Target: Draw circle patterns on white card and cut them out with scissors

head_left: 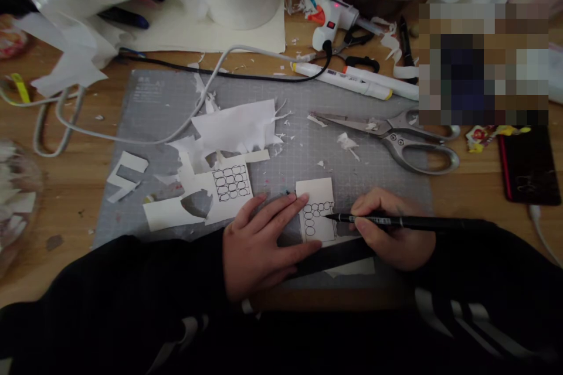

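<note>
A small white card [323, 227] lies on the grey cutting mat [145, 111], with rows of black ovals inked on part of it. My left hand [268, 240] is spread flat, fingertips and thumb pressing the card's left side. Pinched in my right hand [391, 225] is a black pen [422, 222], its tip on or just over the card near the ovals. Left of the card, a cut sheet of white paper [176, 217] carries a finished-looking grid of similar ovals [231, 183]. A dark strip [334, 256] runs below the card, partly under my left hand.
Metal scissors [396, 135] lie beyond my right hand. Behind them are white markers [343, 79], a glue gun [332, 20] and black-handled scissors [363, 63]. A grey cable [162, 142] crosses the mat. Paper scraps [237, 126] lie about. A phone [530, 164] sits at the right.
</note>
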`<control>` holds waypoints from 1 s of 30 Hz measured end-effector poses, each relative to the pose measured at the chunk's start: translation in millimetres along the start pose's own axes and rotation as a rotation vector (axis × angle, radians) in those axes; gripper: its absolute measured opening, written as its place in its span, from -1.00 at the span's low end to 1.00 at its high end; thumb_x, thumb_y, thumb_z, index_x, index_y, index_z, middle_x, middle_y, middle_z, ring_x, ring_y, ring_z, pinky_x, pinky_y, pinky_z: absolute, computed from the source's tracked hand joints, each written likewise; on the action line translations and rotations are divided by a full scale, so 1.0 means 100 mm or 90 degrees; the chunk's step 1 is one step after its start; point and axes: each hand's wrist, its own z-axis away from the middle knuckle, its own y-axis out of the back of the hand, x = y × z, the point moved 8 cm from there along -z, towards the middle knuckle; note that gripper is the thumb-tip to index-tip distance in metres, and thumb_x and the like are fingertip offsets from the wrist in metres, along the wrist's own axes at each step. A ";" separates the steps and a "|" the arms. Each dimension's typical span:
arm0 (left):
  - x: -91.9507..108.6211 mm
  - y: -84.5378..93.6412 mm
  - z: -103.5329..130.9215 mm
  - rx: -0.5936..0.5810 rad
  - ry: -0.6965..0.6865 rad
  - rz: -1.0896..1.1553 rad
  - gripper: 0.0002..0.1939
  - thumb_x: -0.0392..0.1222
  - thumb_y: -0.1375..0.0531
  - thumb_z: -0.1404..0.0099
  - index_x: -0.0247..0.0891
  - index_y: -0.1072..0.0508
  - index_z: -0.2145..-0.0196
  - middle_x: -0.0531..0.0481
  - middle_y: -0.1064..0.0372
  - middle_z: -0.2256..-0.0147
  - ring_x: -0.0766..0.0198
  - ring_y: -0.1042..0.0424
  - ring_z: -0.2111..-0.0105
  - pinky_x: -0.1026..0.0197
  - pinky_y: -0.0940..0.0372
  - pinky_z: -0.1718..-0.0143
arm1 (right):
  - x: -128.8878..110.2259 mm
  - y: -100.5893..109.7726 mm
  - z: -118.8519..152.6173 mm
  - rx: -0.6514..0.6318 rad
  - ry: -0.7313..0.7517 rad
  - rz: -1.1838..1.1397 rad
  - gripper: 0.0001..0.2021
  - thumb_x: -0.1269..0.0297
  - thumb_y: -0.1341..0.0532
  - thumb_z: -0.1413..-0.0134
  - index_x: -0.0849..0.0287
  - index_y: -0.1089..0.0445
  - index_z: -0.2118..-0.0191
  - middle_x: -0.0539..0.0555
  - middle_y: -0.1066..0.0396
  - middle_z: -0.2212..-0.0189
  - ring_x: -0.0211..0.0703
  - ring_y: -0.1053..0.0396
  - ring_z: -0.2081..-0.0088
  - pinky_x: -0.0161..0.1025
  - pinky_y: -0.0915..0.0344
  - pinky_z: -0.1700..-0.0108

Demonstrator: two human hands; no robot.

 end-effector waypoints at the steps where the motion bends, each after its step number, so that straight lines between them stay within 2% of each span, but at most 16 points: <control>1: 0.00 0.00 0.00 -0.002 0.000 -0.002 -0.57 -0.04 -0.32 -0.10 0.17 -0.41 0.05 -0.08 -0.08 -0.25 0.06 -0.16 -0.18 -0.04 0.13 -0.20 | -0.01 0.01 -0.01 0.004 0.001 0.003 -0.90 0.33 -0.12 0.02 0.10 -0.24 0.51 -0.07 -0.32 0.68 -0.30 -0.26 0.63 -0.33 -0.16 0.59; 8: 0.00 0.01 -0.01 0.002 0.002 -0.001 -0.60 -0.04 -0.31 -0.11 0.18 -0.42 0.06 -0.05 -0.08 -0.26 0.07 -0.17 -0.17 -0.04 0.12 -0.19 | -0.10 0.06 -0.06 0.011 0.013 0.030 -0.89 0.36 -0.14 0.03 0.08 -0.24 0.52 -0.08 -0.32 0.72 -0.27 -0.31 0.63 -0.33 -0.21 0.61; 15: 0.00 0.00 0.00 -0.003 -0.008 -0.013 -0.65 -0.02 -0.25 -0.18 0.18 -0.41 0.05 -0.02 -0.04 -0.27 0.04 -0.17 -0.17 -0.04 0.11 -0.20 | -0.03 0.09 -0.04 0.024 0.003 -0.014 -0.93 0.34 -0.16 0.01 0.08 -0.28 0.48 -0.05 -0.41 0.64 -0.25 -0.37 0.58 -0.31 -0.27 0.57; 19: 0.00 0.00 0.00 0.005 -0.006 -0.007 -0.65 -0.03 -0.26 -0.18 0.17 -0.41 0.06 -0.06 -0.05 -0.27 0.06 -0.16 -0.18 -0.03 0.14 -0.20 | 0.00 0.12 -0.04 0.032 -0.008 -0.005 -0.91 0.33 -0.16 0.01 0.08 -0.26 0.49 -0.04 -0.38 0.66 -0.24 -0.36 0.59 -0.30 -0.24 0.59; 26: 0.00 0.00 0.00 -0.007 -0.005 -0.008 -0.65 -0.02 -0.25 -0.18 0.19 -0.41 0.04 -0.01 -0.05 -0.27 0.05 -0.17 -0.17 -0.05 0.11 -0.20 | -0.03 0.09 -0.06 -0.017 0.009 0.045 -0.91 0.35 -0.17 0.03 0.08 -0.28 0.50 -0.06 -0.39 0.66 -0.27 -0.33 0.61 -0.33 -0.23 0.58; 30: 0.00 0.01 -0.01 -0.003 -0.002 -0.001 -0.61 -0.04 -0.29 -0.13 0.18 -0.41 0.05 -0.03 -0.06 -0.26 0.05 -0.17 -0.17 -0.05 0.10 -0.19 | -0.05 0.09 -0.07 0.010 0.005 0.031 -0.91 0.35 -0.16 0.04 0.07 -0.27 0.51 -0.07 -0.37 0.67 -0.28 -0.30 0.62 -0.33 -0.21 0.60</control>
